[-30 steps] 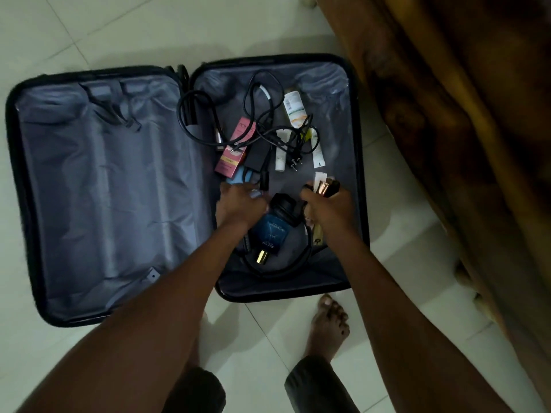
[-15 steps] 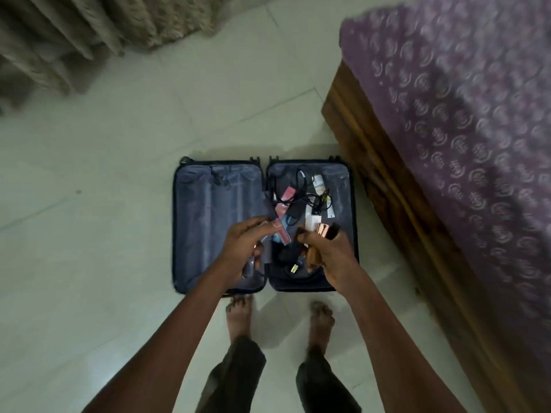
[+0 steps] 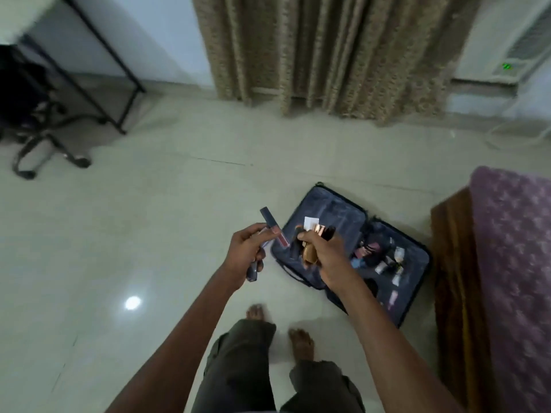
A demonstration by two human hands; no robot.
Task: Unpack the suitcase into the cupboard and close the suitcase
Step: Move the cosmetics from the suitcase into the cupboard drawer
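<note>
On the far left a black office chair stood by a dark-legged desk, with patterned curtains hanging at the back. The left hand was curled round a slim lip-gloss tube, grey-capped with a pink body, along with a second bluish tube whose end showed below the fist. Just to its right, the right hand clutched a bundle of small cosmetics, gold, copper and black, too blurred to tell apart. The suitcase lay open flat on the tiled floor, beyond and to the right of both hands: black shell, grey-blue lining, its right half scattered with small bottles and tubes. A purple-covered bed stood beside it.
</note>
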